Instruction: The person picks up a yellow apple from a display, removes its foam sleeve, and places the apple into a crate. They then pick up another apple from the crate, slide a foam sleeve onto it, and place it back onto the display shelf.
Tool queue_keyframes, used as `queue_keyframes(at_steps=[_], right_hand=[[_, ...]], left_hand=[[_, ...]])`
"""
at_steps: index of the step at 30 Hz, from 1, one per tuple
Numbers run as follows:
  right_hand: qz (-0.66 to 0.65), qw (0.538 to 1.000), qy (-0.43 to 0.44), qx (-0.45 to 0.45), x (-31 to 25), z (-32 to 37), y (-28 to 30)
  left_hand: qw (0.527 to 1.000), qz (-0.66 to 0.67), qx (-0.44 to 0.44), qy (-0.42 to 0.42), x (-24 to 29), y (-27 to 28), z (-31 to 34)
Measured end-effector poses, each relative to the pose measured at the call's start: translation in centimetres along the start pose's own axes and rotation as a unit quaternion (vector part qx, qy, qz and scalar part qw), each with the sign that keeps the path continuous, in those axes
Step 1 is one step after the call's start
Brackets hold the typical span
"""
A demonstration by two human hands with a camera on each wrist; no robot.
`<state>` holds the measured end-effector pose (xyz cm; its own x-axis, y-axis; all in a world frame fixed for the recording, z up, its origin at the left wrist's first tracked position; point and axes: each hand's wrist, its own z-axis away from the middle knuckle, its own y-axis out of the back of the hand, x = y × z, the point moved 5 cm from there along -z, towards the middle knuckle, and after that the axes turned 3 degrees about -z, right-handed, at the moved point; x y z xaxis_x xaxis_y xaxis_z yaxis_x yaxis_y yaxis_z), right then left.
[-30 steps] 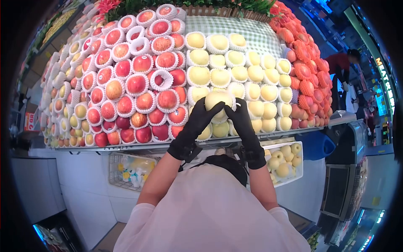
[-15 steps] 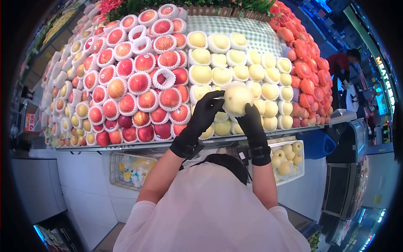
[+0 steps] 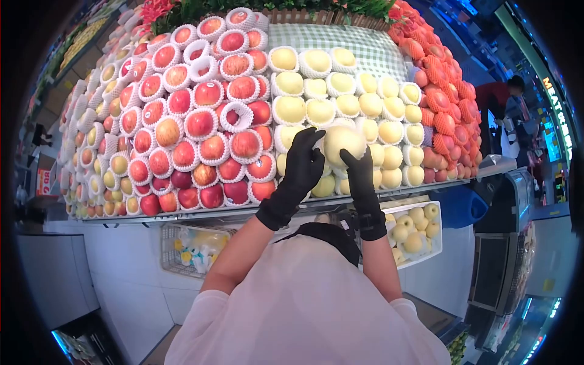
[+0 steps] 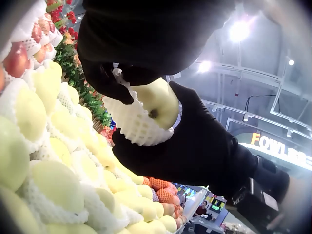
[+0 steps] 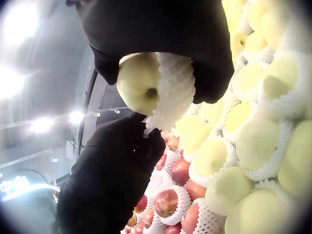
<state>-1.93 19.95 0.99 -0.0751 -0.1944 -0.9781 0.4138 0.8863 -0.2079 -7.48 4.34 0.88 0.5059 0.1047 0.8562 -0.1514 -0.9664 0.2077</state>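
A pale yellow-green fruit (image 3: pixel 344 146) is held above the front of the yellow fruit display. A white foam net (image 5: pixel 176 87) wraps one side of it, leaving the end with the dark dimple bare. My right hand (image 3: pixel 361 182), in a black glove, grips the fruit with the thumb on one side and the fingers round the other. My left hand (image 3: pixel 302 167), also black-gloved, pinches the edge of the foam net between thumb and fingers, as the right wrist view shows.
Red apples (image 3: pixel 201 123) in foam nets fill the left of the display, with orange-netted fruit (image 3: pixel 439 103) on the right. Behind lies a green checked cloth (image 3: pixel 340 39). Below the display edge are a grey basket (image 3: pixel 173 249) and a white crate (image 3: pixel 439 228) of yellow fruit.
The held fruit has moved right and turned in the right hand. The left hand has moved from the fruit's side to the net's edge.
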Motion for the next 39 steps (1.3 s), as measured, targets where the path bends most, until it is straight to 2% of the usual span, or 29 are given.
queue_keyframes(at_steps=[2,5,7,10,13,16,17,20,21,24,25,29,30,34,37,39], right_hand=[[0.047,0.998,0.022,0.021,-0.2,-0.1,-0.5],[0.024,0.998,0.049,0.014,0.8,-1.1,-0.6],[0.068,0.996,0.05,0.014,-0.7,-0.6,-1.2],[0.077,0.996,0.043,0.014,-1.2,-0.4,-1.0],[0.05,0.998,0.047,-0.005,-1.0,0.0,-0.3],[0.044,0.997,0.053,-0.044,-1.0,0.2,-0.1],[0.045,0.996,0.053,-0.058,-1.0,0.4,-0.2],[0.115,0.984,0.091,-0.099,-2.8,0.9,-1.9],[0.151,0.975,0.108,-0.12,-2.8,0.8,-2.0],[0.077,0.988,0.083,-0.108,-2.2,1.1,-1.0],[0.086,0.987,0.056,-0.12,-1.7,1.1,-0.8],[0.079,0.988,0.068,-0.117,-1.8,1.0,-0.4],[0.101,0.984,0.094,-0.115,-2.1,0.9,-0.6],[0.219,0.952,0.178,-0.122,-2.4,0.3,-0.7],[0.185,0.964,0.126,-0.142,-2.5,0.0,-0.2],[0.207,0.952,0.165,-0.153,-3.0,0.1,-0.1]], left_hand=[[1.0,-0.015,0.003,-0.01,0.2,-0.1,0.1],[0.998,-0.049,0.019,-0.046,1.6,-0.2,0.2],[0.995,-0.067,0.024,-0.07,2.5,0.0,0.5],[0.999,0.005,-0.006,-0.038,2.6,0.2,0.7],[0.982,0.152,-0.033,0.111,0.4,0.0,0.6],[0.977,0.127,-0.087,0.146,-0.5,0.4,-0.6],[0.958,0.189,-0.104,0.189,-0.5,0.1,-0.5],[0.915,0.298,-0.182,0.2,-0.1,-0.4,-0.5],[0.913,0.304,-0.18,0.204,0.1,-0.1,-0.5],[0.888,0.352,-0.173,0.24,0.0,0.4,-0.3],[0.904,0.322,-0.171,0.225,0.0,0.5,-0.2],[0.95,0.218,-0.163,0.152,0.7,1.2,-0.3],[0.958,0.199,-0.16,0.131,0.9,1.3,-0.6],[0.952,0.252,-0.135,0.106,0.8,1.8,-1.0],[0.954,0.25,-0.137,0.09,1.0,1.8,-0.9],[0.949,0.265,-0.147,0.09,1.2,1.8,-0.7]])
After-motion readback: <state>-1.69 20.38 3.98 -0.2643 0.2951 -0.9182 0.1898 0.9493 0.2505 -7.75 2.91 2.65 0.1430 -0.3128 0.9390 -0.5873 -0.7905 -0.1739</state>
